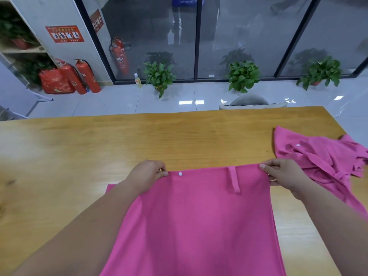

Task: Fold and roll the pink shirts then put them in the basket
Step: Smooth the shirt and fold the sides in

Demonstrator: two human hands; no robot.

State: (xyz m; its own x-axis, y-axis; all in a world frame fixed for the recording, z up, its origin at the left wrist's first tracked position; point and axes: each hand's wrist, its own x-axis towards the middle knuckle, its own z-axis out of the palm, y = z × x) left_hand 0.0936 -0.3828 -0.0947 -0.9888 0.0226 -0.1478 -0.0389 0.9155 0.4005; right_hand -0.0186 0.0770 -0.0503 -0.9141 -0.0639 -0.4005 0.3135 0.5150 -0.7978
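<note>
The pink shirt (199,216) lies flat on the wooden table (139,136), narrowed to a long panel. Its far edge is stretched between the two hands.

- The left hand (146,175) pinches the far-left corner. A white button (180,173) sits just beside its fingertips.
- The right hand (282,174) pinches the far-right corner.
- On the outer side of the right hand, touching or just behind it, a second pink shirt (322,158) lies crumpled and unfolded.
- No basket is in view.

Judgement: the first shirt appears part-folded. Rolling it, folding and rolling the second shirt, and placing both in the basket are not yet done.
</note>
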